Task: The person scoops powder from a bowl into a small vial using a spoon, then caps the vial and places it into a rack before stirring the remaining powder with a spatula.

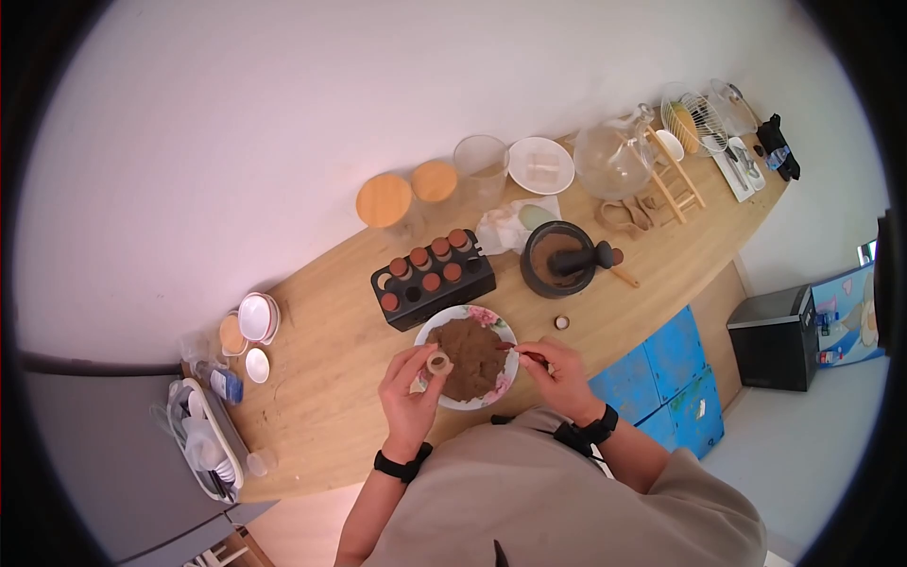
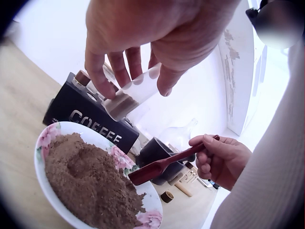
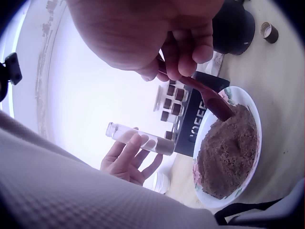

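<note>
My left hand (image 1: 408, 404) holds a small clear glass vial (image 3: 143, 140), its mouth uncovered and some brown powder in its bottom end. In the right wrist view the vial lies tilted, beside the flower-patterned white bowl (image 1: 510, 333). Brown powder (image 1: 470, 357) is heaped in that bowl, with a hollow in its top. My right hand (image 1: 564, 380) grips the handle of a dark red-brown scoop (image 2: 164, 164). The scoop's tip reaches over the bowl's rim to the edge of the powder. Behind the bowl stands a black rack (image 1: 439, 295) lettered COFFEE, holding several brown-capped vials.
A loose brown cap (image 1: 562, 322) lies right of the bowl. Behind it stands a dark mortar (image 1: 531, 274) with its pestle (image 1: 574, 261). Wooden-lidded jars (image 1: 384, 200) and a white plate (image 1: 541, 144) line the wall. Small white bowls (image 1: 256, 317) are at left.
</note>
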A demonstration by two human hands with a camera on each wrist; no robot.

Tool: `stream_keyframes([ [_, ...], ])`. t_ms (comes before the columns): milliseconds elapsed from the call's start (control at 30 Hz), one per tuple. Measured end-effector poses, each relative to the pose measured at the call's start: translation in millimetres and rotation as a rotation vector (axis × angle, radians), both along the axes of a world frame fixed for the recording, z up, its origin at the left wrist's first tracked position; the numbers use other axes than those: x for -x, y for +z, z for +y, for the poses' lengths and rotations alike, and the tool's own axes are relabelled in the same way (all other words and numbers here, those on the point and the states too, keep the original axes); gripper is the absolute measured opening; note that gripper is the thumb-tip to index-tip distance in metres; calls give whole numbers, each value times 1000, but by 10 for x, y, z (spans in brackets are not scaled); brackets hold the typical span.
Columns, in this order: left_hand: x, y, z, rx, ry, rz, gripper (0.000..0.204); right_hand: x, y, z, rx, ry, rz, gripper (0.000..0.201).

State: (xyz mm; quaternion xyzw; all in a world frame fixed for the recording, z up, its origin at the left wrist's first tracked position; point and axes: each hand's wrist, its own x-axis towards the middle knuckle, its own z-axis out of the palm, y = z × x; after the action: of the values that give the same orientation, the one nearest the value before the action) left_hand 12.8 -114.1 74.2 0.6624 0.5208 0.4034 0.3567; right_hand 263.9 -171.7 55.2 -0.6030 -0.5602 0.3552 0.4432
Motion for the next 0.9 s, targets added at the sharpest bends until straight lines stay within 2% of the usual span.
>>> stream_keyframes([
  [67,-6,1,-7,12,-1,-14,36,2,13,-16,-19,-33,38,16],
  [133,-27,2,-2,21,-4,-33,36,-31,44,-24,10,34,-116,17],
  [233,-5,0,-15,-13,-25,11,36,-2,173,-36,-70,35,-80,17],
  [367,-44,10,-13,3,-12,-3,36,-18,-31,11,-89,69,-125,17],
  [433,-15,8,-55,28,-4,-3,36,6,19,-24,-30,-3,28,15],
  [467,-20,-13,-57,18,13,-32,36,-8,-4,-47,-25,-3,28,15],
  [567,-44,-6,-32,-24,40,-31,35,-103,-68,19,-27,72,-102,15],
  [633,1,-26,-108,-28,55,20,35,-119,-88,-27,20,-30,30,15],
  [800,12,-143,-184,45,156,-99,37,-275,-234,64,125,-25,216,17],
  [900,13,-148,-265,79,214,-62,38,-335,-271,187,137,-44,342,17],
])
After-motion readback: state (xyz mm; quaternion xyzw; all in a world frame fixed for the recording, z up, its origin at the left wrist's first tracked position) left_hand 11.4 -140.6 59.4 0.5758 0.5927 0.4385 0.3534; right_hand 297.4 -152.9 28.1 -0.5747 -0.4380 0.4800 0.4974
